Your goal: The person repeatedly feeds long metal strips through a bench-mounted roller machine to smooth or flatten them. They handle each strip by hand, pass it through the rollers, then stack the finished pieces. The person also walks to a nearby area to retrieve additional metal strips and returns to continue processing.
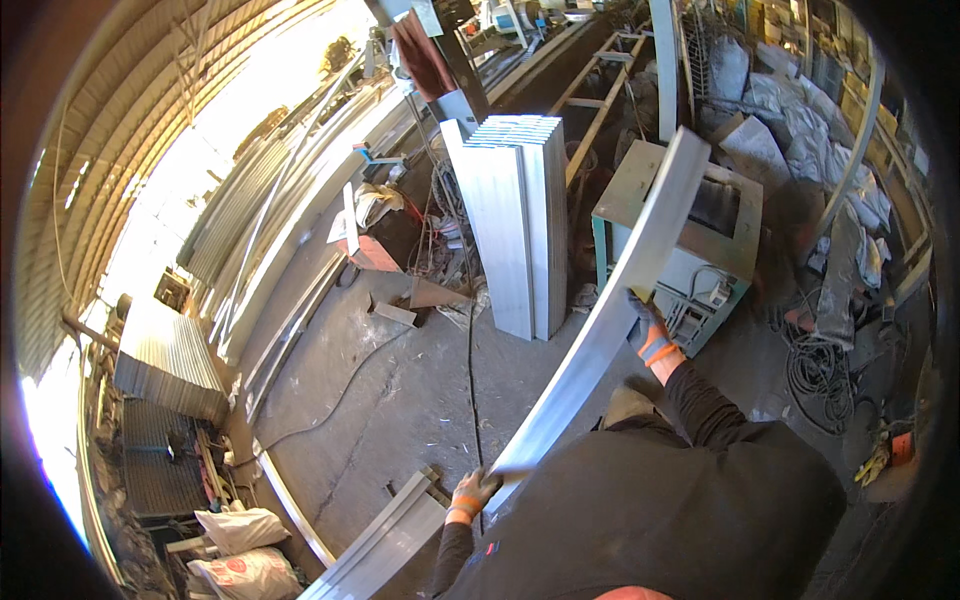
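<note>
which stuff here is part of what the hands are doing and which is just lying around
In hand:
- long metal strip
- left hand, gripping its near end
- right hand, gripping it further along

Lying about:
- upright stack of metal sheets
- coiled cable
- filled sacks
- green-framed machine

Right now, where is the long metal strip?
The long metal strip runs diagonally across centre frame, held between left hand and right hand, beside the upright panel stack.
</note>
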`<action>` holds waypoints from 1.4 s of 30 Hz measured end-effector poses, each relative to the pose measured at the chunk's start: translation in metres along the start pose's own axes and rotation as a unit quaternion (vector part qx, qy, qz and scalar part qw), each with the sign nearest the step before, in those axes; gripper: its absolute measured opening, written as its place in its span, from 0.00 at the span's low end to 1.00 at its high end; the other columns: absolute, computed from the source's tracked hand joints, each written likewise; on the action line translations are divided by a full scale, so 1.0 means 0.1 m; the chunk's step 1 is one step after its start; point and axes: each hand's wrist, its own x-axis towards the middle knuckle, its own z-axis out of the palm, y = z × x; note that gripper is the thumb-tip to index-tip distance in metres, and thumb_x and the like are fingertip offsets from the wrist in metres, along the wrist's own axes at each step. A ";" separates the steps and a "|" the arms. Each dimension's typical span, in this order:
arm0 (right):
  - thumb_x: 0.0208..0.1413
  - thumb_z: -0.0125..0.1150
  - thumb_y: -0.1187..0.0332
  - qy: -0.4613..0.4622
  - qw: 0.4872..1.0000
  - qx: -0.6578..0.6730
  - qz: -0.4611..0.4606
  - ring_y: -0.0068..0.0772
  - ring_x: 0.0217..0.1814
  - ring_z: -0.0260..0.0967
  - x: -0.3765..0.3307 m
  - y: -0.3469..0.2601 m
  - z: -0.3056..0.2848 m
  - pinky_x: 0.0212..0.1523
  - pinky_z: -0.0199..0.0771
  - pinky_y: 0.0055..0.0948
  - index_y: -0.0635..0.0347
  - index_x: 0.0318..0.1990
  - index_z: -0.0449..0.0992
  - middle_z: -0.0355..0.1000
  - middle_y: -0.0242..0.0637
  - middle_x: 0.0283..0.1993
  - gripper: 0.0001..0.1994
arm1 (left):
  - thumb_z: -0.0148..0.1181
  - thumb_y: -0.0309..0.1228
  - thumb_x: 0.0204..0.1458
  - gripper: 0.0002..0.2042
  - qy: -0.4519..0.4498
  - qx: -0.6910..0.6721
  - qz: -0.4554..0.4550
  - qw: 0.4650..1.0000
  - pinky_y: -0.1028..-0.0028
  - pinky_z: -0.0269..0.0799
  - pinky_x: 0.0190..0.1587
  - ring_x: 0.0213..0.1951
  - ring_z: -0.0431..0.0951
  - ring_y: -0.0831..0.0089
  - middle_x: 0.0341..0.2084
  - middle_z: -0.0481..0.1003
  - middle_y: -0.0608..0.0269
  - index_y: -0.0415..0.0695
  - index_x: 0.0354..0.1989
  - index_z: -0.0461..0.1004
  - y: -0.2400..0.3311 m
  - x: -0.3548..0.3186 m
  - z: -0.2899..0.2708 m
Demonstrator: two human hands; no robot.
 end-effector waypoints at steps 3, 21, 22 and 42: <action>0.60 0.81 0.70 0.027 0.999 0.000 0.026 0.35 0.55 0.81 0.10 0.16 0.57 0.59 0.84 0.39 0.59 0.60 0.83 0.83 0.36 0.54 0.21 | 0.74 0.54 0.60 0.40 0.114 -0.113 0.145 0.976 0.54 0.75 0.70 0.68 0.78 0.42 0.67 0.77 0.36 0.42 0.74 0.72 0.57 0.80 -0.27; 0.52 0.87 0.57 -0.266 0.867 -0.418 0.046 0.40 0.59 0.81 2.38 1.35 1.12 0.60 0.80 0.41 0.59 0.63 0.77 0.81 0.46 0.55 0.34 | 0.69 0.37 0.70 0.15 -0.003 -0.384 0.365 0.848 0.64 0.80 0.53 0.46 0.84 0.65 0.45 0.85 0.57 0.38 0.55 0.82 3.21 4.31 -2.41; 0.53 0.86 0.55 -0.265 0.846 -0.459 0.056 0.45 0.63 0.79 2.56 1.30 1.16 0.63 0.79 0.43 0.58 0.67 0.75 0.80 0.49 0.59 0.37 | 0.68 0.36 0.70 0.16 0.001 -0.375 0.325 0.868 0.62 0.81 0.54 0.48 0.85 0.64 0.47 0.87 0.55 0.37 0.57 0.83 3.22 4.40 -2.35; 0.55 0.85 0.53 0.033 0.841 -0.535 0.073 0.42 0.50 0.85 4.67 1.88 0.99 0.51 0.83 0.40 0.57 0.51 0.81 0.87 0.44 0.47 0.25 | 0.77 0.28 0.61 0.43 -0.016 -0.355 0.219 0.909 0.57 0.72 0.73 0.72 0.74 0.55 0.73 0.70 0.43 0.35 0.82 0.57 3.22 6.51 -3.06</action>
